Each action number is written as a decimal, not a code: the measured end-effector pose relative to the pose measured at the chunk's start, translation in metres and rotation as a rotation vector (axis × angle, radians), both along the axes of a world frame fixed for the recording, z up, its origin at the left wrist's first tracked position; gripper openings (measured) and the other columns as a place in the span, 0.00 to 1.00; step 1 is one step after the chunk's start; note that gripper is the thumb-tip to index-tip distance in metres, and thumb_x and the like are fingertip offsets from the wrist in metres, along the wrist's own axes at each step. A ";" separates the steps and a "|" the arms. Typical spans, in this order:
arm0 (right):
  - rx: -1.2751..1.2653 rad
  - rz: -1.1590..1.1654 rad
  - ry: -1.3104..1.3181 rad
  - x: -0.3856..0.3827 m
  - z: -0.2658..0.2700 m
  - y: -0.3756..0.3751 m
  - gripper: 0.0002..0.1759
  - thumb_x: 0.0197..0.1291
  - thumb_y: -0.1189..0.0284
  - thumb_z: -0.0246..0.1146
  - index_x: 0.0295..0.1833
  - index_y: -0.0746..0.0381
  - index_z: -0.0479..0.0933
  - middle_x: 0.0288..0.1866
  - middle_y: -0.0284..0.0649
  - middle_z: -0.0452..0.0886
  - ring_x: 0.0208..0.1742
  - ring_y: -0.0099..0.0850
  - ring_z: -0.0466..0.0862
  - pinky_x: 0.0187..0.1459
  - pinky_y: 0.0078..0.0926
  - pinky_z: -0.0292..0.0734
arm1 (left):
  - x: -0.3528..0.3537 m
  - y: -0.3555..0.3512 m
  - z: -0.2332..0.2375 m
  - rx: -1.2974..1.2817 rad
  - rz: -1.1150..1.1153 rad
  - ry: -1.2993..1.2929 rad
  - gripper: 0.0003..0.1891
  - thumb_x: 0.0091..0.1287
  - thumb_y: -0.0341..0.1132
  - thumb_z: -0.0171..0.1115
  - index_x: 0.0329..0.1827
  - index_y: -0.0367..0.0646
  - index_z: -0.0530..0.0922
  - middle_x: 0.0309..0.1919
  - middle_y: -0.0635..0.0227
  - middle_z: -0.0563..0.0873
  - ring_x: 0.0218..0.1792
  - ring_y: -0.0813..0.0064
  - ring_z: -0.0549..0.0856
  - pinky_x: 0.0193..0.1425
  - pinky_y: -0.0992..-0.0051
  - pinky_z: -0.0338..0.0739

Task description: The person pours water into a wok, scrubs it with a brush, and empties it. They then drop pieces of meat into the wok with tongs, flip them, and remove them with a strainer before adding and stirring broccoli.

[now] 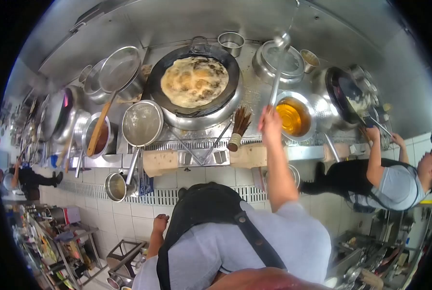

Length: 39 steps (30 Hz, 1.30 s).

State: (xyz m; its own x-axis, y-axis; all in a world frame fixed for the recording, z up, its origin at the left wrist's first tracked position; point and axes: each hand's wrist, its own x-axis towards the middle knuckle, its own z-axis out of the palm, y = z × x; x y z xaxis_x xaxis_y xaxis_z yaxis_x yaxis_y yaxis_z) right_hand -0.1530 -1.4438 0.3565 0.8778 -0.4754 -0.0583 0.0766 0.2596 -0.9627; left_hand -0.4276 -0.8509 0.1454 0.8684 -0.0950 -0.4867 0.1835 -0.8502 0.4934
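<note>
My right hand (271, 121) is wrapped round the handle of a long metal ladle (275, 79), whose bowl is up at the back wall. Just beside this hand is a metal bowl of clear amber oil (289, 117). My left hand (161, 223) hangs low by my side, fingers curled in, with nothing seen in it. Left of the ladle, a large black wok (153, 87) sits on the stove with bubbling, foamy golden food (194, 81) in it. In front of the wok's right side a bamboo wok brush (240, 128) stands on the stove edge.
A mesh strainer (142, 124) and a wooden-handled strainer (119, 69) lie left of the wok. A lidded pot (278, 63) stands at the back. To the right, a co-worker (395, 179) works at another wok (339, 92). A saucepan (116, 187) hangs below the counter edge.
</note>
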 end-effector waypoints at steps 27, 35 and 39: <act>-0.388 0.078 0.440 -0.112 -0.157 0.046 0.15 0.63 0.76 0.63 0.54 0.67 0.74 0.34 0.37 0.76 0.23 0.28 0.75 0.23 0.31 0.73 | -0.042 0.044 -0.005 0.184 0.223 -0.023 0.22 0.71 0.48 0.57 0.53 0.38 0.85 0.51 0.45 0.86 0.54 0.46 0.85 0.61 0.54 0.79; -1.315 -0.175 0.247 -0.075 -0.136 0.051 0.13 0.63 0.71 0.64 0.44 0.73 0.80 0.35 0.48 0.83 0.38 0.38 0.82 0.42 0.38 0.78 | -0.086 0.104 -0.057 -0.004 0.399 -0.067 0.22 0.68 0.49 0.60 0.51 0.38 0.86 0.48 0.47 0.88 0.54 0.47 0.85 0.62 0.56 0.79; -1.041 0.490 0.283 -0.069 -0.057 0.171 0.12 0.64 0.69 0.66 0.39 0.69 0.83 0.28 0.41 0.83 0.30 0.27 0.79 0.34 0.31 0.75 | -0.190 0.159 -0.118 0.134 0.374 -0.017 0.17 0.68 0.46 0.61 0.52 0.50 0.88 0.46 0.51 0.89 0.55 0.50 0.86 0.61 0.56 0.80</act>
